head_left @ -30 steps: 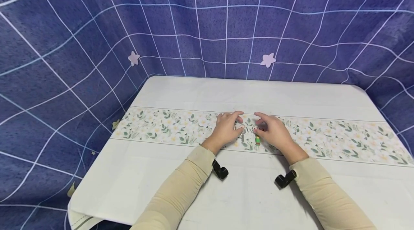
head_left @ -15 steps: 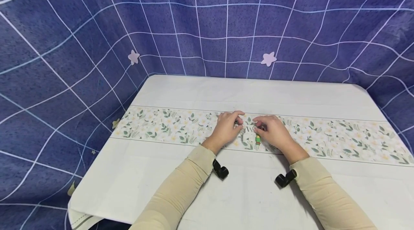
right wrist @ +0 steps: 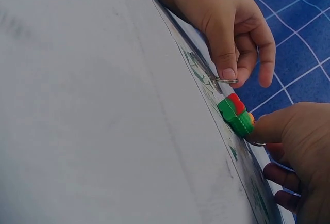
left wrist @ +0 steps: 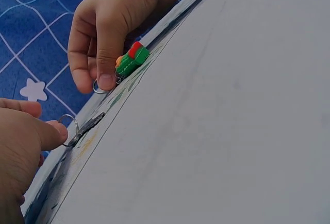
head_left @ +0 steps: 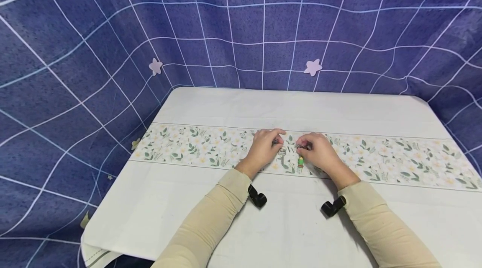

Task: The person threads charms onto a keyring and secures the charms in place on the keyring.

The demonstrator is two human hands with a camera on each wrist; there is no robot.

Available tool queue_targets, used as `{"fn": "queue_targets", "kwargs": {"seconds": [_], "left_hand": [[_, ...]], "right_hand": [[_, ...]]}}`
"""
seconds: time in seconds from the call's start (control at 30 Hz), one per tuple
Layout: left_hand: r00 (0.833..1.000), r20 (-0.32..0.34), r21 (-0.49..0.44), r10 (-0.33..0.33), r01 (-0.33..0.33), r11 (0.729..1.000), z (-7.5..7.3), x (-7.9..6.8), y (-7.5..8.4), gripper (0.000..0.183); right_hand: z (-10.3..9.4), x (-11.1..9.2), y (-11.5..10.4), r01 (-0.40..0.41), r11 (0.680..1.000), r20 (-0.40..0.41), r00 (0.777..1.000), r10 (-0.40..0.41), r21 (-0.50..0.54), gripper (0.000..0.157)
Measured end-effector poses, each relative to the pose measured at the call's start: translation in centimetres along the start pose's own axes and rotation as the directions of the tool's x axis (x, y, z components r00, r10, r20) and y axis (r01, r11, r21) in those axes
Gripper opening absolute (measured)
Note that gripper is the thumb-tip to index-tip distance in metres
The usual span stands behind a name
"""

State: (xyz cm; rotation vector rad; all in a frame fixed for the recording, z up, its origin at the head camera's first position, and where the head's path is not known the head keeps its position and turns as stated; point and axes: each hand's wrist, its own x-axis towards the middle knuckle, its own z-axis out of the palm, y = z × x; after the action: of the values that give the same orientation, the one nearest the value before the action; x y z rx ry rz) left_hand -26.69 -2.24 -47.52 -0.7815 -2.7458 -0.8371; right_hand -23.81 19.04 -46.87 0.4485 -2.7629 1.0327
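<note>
In the head view my left hand (head_left: 263,148) pinches a metal key ring with a silver key (head_left: 282,157) on it, the key pointing toward me. The left wrist view shows this ring (left wrist: 76,126) at the thumb tip. A short way to the right, my right hand (head_left: 318,150) pinches a second metal ring (left wrist: 98,86) between thumb and fingers. From that ring hangs a small green, red and orange charm (right wrist: 234,114), close over the table. Both hands face each other, with a small gap between the two rings.
The white-covered table (head_left: 293,226) carries a floral strip (head_left: 211,146) across its middle, beneath both hands. Behind and to the left hangs a blue curtain (head_left: 241,25) with white grid lines and star shapes (head_left: 313,67). Each wrist bears a small black mount (head_left: 257,197).
My right index finger has come down toward the thumb, and the charm's ring now stands up between the fingertips. The left hand has stayed nearly still with the key ring.
</note>
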Motion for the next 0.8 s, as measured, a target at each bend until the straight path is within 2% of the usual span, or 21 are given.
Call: {"fn": "queue_targets", "kwargs": {"seconds": [0.4,0.8], "left_hand": [[0.999,-0.029,0.040,0.028,-0.027,0.999,0.02,-0.03,0.01,0.032],[0.999,-0.027,0.036,0.027,-0.026,0.999,-0.11,-0.11,0.01,0.029]], "right_hand": [[-0.10,-0.16,0.04,-0.010,1.000,-0.021,1.000,0.011,0.018,0.006],[-0.12,-0.17,0.12,-0.116,0.985,-0.011,0.993,0.119,0.127,0.006]]}}
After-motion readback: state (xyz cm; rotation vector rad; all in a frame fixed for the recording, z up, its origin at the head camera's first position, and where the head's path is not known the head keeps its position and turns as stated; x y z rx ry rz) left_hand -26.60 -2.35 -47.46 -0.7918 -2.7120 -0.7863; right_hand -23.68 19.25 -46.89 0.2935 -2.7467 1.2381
